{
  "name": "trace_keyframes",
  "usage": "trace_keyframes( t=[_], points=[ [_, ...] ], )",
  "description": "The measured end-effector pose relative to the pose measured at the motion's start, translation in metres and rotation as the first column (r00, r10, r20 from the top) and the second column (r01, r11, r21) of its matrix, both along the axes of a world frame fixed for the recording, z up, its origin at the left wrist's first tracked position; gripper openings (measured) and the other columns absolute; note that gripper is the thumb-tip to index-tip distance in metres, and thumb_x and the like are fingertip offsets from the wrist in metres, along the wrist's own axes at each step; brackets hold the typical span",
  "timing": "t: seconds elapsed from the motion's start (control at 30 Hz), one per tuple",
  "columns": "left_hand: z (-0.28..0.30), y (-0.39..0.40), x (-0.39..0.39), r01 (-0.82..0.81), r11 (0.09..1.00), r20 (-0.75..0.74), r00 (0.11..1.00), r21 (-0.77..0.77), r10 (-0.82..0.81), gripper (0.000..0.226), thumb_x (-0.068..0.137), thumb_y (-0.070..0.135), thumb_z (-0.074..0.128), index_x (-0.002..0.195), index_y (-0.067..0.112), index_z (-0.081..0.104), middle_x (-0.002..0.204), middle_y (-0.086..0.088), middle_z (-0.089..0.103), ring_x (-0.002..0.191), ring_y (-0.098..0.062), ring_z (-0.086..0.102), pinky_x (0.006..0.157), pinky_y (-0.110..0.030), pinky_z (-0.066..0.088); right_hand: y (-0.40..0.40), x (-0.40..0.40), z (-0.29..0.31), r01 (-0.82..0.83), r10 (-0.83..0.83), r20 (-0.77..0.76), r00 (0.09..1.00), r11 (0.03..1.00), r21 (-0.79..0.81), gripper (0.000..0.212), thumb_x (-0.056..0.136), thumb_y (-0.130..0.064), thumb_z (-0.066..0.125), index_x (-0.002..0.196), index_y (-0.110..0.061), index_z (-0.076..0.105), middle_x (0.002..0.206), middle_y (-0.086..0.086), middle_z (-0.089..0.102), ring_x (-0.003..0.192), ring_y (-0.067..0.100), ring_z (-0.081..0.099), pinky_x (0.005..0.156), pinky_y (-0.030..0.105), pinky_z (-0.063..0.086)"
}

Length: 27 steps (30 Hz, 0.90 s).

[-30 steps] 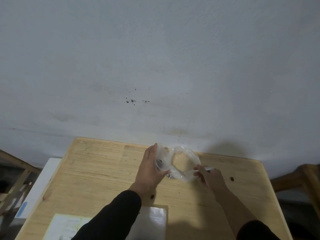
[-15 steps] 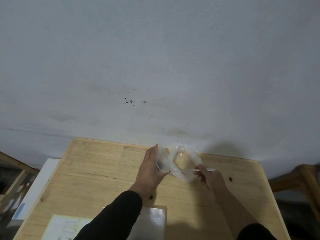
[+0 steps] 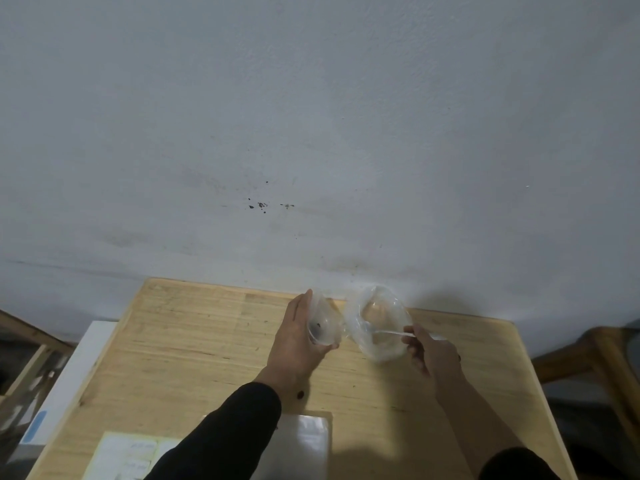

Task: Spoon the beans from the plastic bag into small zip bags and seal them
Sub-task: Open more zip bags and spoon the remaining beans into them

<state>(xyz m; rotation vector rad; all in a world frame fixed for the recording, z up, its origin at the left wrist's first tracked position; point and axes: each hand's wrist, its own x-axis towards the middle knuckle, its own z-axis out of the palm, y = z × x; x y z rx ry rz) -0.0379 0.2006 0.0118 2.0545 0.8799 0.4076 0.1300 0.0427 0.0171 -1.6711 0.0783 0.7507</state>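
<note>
My left hand [image 3: 298,341] grips a small clear zip bag [image 3: 325,323] held open, with a few dark beans at its bottom. Right beside it stands the larger clear plastic bag [image 3: 379,323], its mouth wide open and its inside mostly see-through. My right hand [image 3: 431,351] pinches a clear plastic spoon [image 3: 388,331] whose bowl end reaches into the large bag. One loose dark bean [image 3: 300,394] lies on the wooden table [image 3: 194,341] near my left wrist.
A flat stack of clear zip bags [image 3: 304,441] lies at the table's near edge, with a pale label sheet [image 3: 131,455] left of it. A white board [image 3: 65,386] leans off the table's left side. A wooden chair [image 3: 595,358] stands at right; the wall is directly behind.
The large bag and the small zip bag have drawn slightly apart. My right hand has shifted the spoon a little rightward inside the large bag.
</note>
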Motion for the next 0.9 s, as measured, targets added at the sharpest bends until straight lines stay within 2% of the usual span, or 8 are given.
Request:
trace_keyframes(
  t=[0.1,0.23,0.37,0.47,0.57,0.67,0.77,0.9],
  points=[
    [0.0,0.0,0.0,0.007,1.0,-0.004,1.0,0.004,-0.007,0.104,0.065,0.039,0.083,0.146,0.026,0.019,0.127,0.021,0.028,0.113,0.008,0.029,0.078,0.007,0.026,-0.004,0.002,0.0,0.011,-0.011,0.015,1.0,1.0,0.002,0.022,0.094,-0.018,0.052,0.085,-0.004,0.067,0.058,0.003,0.061,0.032,0.003,0.039,0.03,0.014,0.027],
    [0.002,0.0,0.001,0.021,1.0,-0.017,1.0,0.016,-0.02,0.107,0.064,0.037,0.084,0.147,0.022,0.018,0.135,0.013,0.029,0.114,0.009,0.024,0.079,0.012,0.02,-0.007,0.002,0.0,0.084,-0.081,0.137,0.987,0.996,-0.015,0.02,0.092,-0.016,0.055,0.083,-0.005,0.068,0.063,0.007,0.063,0.041,0.004,0.047,0.036,0.015,0.036],
    [0.002,-0.001,0.0,0.031,0.999,-0.011,0.999,0.032,-0.031,0.11,0.063,0.04,0.084,0.148,0.019,0.017,0.14,0.008,0.03,0.114,0.01,0.022,0.082,0.013,0.015,-0.01,0.002,0.006,0.147,-0.142,0.23,0.963,0.989,-0.005,0.019,0.092,-0.013,0.053,0.082,-0.006,0.067,0.063,0.007,0.062,0.038,0.0,0.047,0.037,0.014,0.039],
    [0.004,-0.001,-0.001,0.03,0.998,-0.015,0.999,0.05,-0.03,0.111,0.062,0.043,0.084,0.148,0.019,0.018,0.142,0.007,0.03,0.116,0.01,0.023,0.084,0.012,0.015,-0.015,0.002,0.009,0.118,-0.093,0.332,0.939,0.991,-0.057,0.02,0.092,-0.017,0.055,0.078,-0.01,0.068,0.062,0.005,0.061,0.044,0.005,0.048,0.04,0.017,0.04],
    [0.003,-0.004,-0.002,0.031,0.998,-0.006,1.0,0.054,-0.03,0.112,0.061,0.044,0.084,0.148,0.018,0.018,0.143,0.007,0.03,0.118,0.01,0.023,0.088,0.01,0.014,-0.021,0.001,0.007,0.022,0.016,0.389,0.921,0.995,-0.093,0.021,0.092,-0.018,0.055,0.075,-0.015,0.068,0.065,0.003,0.062,0.055,0.015,0.049,0.049,0.026,0.041],
    [0.001,-0.007,-0.001,0.037,0.998,-0.009,0.999,0.056,-0.037,0.112,0.061,0.044,0.084,0.148,0.016,0.019,0.143,0.005,0.031,0.12,0.009,0.022,0.091,0.009,0.012,-0.024,-0.003,0.002,-0.054,0.078,0.355,0.932,0.996,-0.077,0.02,0.093,-0.016,0.055,0.079,-0.015,0.07,0.067,0.005,0.063,0.055,0.014,0.048,0.046,0.024,0.039],
    [0.0,-0.009,0.003,0.045,0.998,-0.021,0.999,0.053,-0.044,0.113,0.061,0.05,0.082,0.148,0.016,0.019,0.143,0.006,0.03,0.125,0.003,0.026,0.096,0.003,0.015,-0.022,-0.009,-0.001,-0.102,0.118,0.299,0.947,0.992,-0.068,0.019,0.093,-0.015,0.054,0.085,-0.008,0.07,0.064,0.003,0.064,0.049,0.006,0.049,0.041,0.016,0.037],
    [-0.002,-0.009,0.008,0.059,0.997,-0.028,0.998,0.045,-0.058,0.11,0.062,0.045,0.082,0.147,0.016,0.019,0.14,0.007,0.031,0.122,0.005,0.026,0.092,0.007,0.015,-0.018,-0.015,-0.005,-0.17,0.189,0.254,0.949,0.981,-0.094,0.021,0.093,-0.016,0.053,0.084,-0.006,0.07,0.06,0.0,0.065,0.044,0.001,0.048,0.04,0.014,0.037]
  ],
)
